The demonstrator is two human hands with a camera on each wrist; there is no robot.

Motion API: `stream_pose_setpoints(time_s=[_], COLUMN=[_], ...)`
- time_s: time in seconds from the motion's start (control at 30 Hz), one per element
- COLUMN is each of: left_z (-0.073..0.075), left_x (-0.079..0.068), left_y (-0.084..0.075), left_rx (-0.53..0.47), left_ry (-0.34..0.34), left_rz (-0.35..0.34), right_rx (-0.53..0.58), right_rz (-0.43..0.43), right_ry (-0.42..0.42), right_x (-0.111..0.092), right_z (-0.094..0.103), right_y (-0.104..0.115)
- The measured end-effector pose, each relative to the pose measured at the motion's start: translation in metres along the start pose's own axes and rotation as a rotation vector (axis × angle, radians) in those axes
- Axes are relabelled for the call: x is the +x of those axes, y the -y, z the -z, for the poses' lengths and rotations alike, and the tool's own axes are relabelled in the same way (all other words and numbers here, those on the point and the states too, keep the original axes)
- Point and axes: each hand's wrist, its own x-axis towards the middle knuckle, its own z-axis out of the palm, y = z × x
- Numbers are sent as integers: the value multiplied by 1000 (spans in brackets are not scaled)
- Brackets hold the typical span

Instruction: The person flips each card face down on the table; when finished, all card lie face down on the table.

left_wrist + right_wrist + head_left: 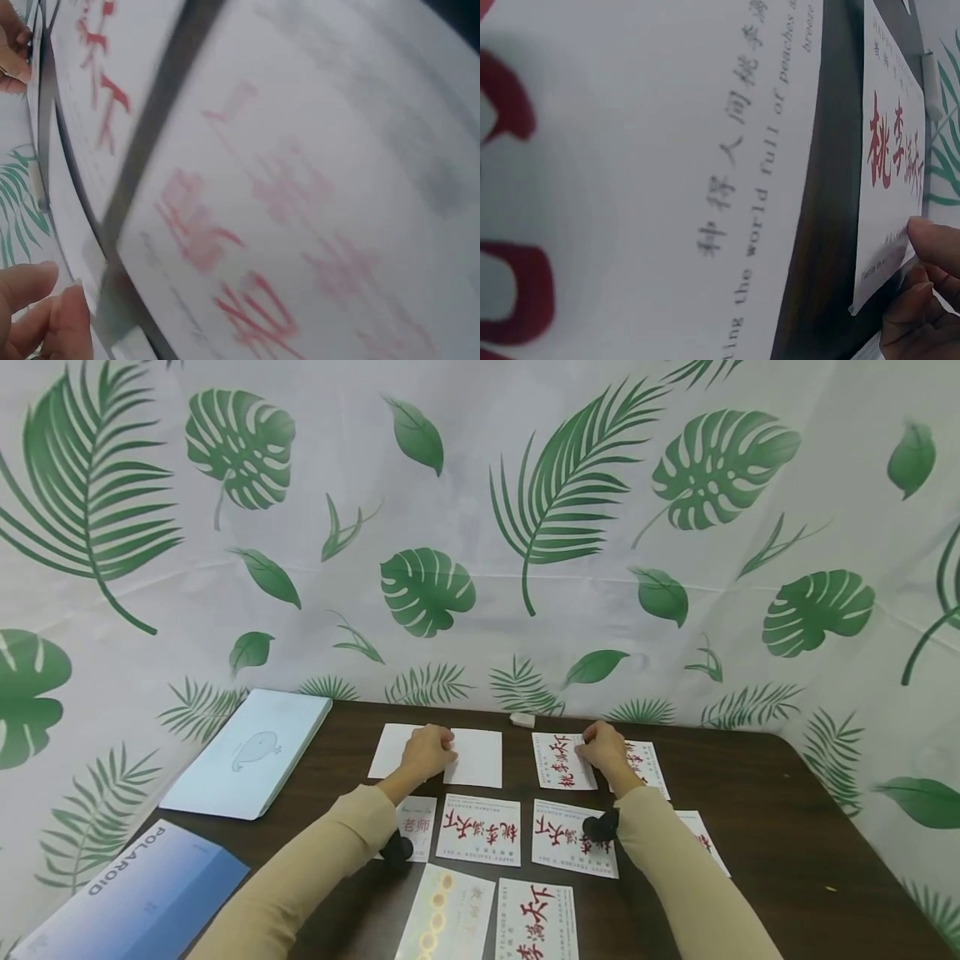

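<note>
In the head view my left hand (426,752) is at the inner edges of two blank white cards, the right one (477,758) and the left one (385,748). Its fingers (71,319) are loosely bent beside a card edge in the left wrist view, with a gap between thumb and fingertip. My right hand (606,750) pinches the right edge of a card with red characters (557,762). In the right wrist view the thumb lies over that printed card (889,157) and the fingers are behind its edge. Another red-lettered card (647,764) is partly hidden behind this hand.
Several printed cards, among them a red-lettered one (480,831) and one with yellow flowers (442,914), lie nearer on the dark table (795,827). A white eraser-like block (522,720) sits at the back. Left are a light-blue whale-printed box (247,752) and a blue POLAROID box (142,893).
</note>
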Motion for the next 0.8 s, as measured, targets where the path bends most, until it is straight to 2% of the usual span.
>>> stream_pose_setpoints(time_s=[0.23,0.33,0.57,0.67,0.8], left_z=[-9,-14,-33,-44,-56], left_x=[7,9,11,14,19], left_y=[-21,-29,-50,-58,-64], left_rx=[-93,-164,-561,-632,-677], left_ry=[-7,8,156,196,202], left_rz=[-38,-29,102,145,181], right_rx=[-5,-5,60,139,376], right_rz=[12,14,69,96,114], right_ry=[55,72,16,-7,46], right_x=[3,5,-1,1,4], right_z=[6,8,6,5,5], right_y=[-1,-3,-10,-14,-16])
